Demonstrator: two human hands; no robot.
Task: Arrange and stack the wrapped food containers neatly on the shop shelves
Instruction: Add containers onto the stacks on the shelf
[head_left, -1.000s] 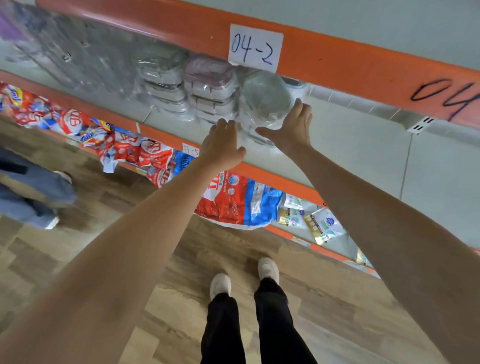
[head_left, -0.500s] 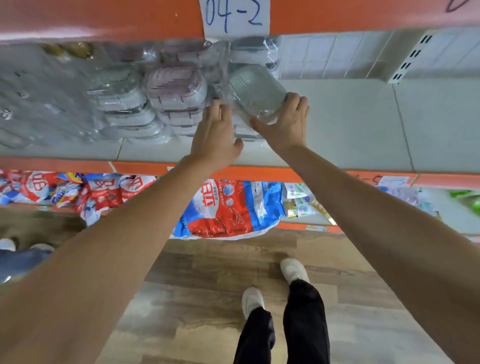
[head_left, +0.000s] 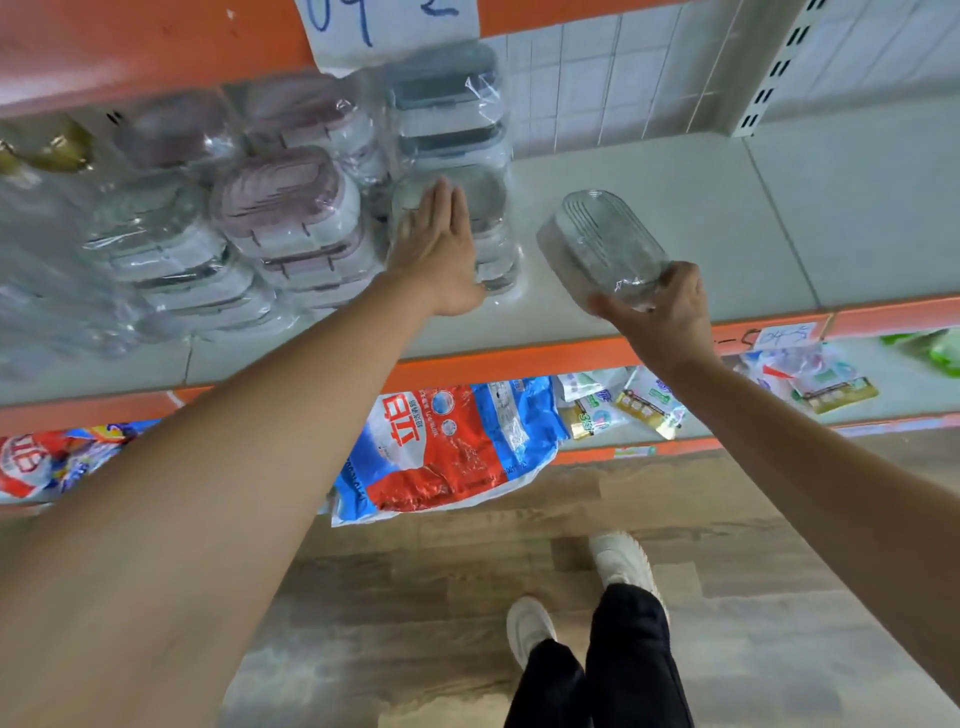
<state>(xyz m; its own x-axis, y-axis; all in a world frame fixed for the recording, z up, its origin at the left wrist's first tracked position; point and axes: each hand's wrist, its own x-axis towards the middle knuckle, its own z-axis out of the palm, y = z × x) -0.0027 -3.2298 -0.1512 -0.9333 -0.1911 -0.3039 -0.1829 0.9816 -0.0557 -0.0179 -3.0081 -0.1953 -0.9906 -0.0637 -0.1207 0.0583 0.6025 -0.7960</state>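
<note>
Several stacks of plastic-wrapped food containers stand on the grey shelf (head_left: 649, 171). One stack has pink lids (head_left: 291, 208), and one at the right has grey-green lids (head_left: 452, 124). My left hand (head_left: 439, 249) lies flat with straight fingers against the front of that right stack. My right hand (head_left: 662, 306) grips the near end of a clear wrapped container (head_left: 602, 241), held tilted to the right of the stacks, over the bare shelf.
An orange beam with a paper label (head_left: 384, 26) runs above the shelf. Red and blue detergent bags (head_left: 447, 447) and small packets (head_left: 639, 405) lie on the lower shelf. A white upright (head_left: 774, 67) stands at the back right. Wooden floor below.
My right hand has pulled the clear container off the stack and out to the right. My left hand has opened flat and moved up against the right stack. The camera moved closer.
</note>
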